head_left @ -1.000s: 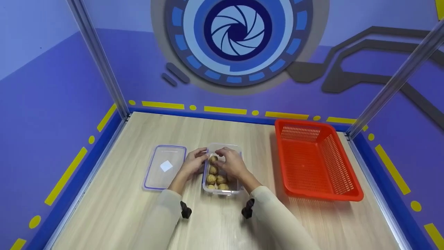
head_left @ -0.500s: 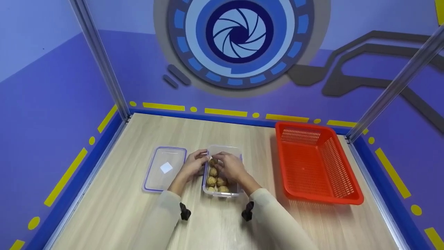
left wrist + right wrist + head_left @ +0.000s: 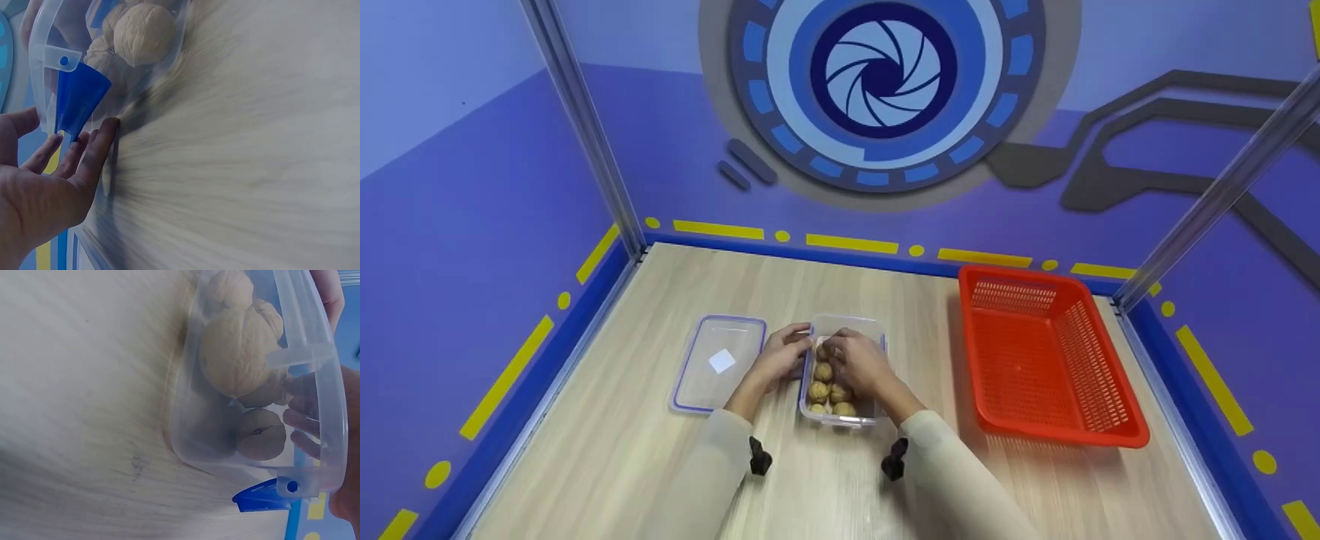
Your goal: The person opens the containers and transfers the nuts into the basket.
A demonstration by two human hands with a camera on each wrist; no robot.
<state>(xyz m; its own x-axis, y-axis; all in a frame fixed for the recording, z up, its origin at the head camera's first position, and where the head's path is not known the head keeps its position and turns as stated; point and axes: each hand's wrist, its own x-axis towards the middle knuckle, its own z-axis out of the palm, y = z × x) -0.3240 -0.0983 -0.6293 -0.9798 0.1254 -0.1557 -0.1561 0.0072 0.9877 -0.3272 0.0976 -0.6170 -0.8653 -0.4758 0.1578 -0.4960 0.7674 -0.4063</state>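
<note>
A clear plastic food container (image 3: 840, 423) stands on the table with several walnuts (image 3: 819, 391) inside. My left hand (image 3: 780, 355) is at its left side, the fingers fairly straight. The left wrist view shows those fingertips by the lower wall, near a hanging blue latch (image 3: 81, 98). My right hand (image 3: 864, 364) reaches into the container and pinches a walnut (image 3: 822, 352) near the far left corner; its thumb is partly hidden. Through the wall in the right wrist view, other right fingers (image 3: 301, 422) hang beside the walnuts.
Left of the container lies its clear lid (image 3: 697, 375) with a blue-purple seal and a white square on it. A red perforated basket (image 3: 1012, 382) stands to the right. Blue-purple panels (image 3: 780, 202) with metal posts close off the back and both sides.
My right fingers have drawn closer together around the far walnut. The left hand stays by the container's side. The whole head view has shifted slightly.
</note>
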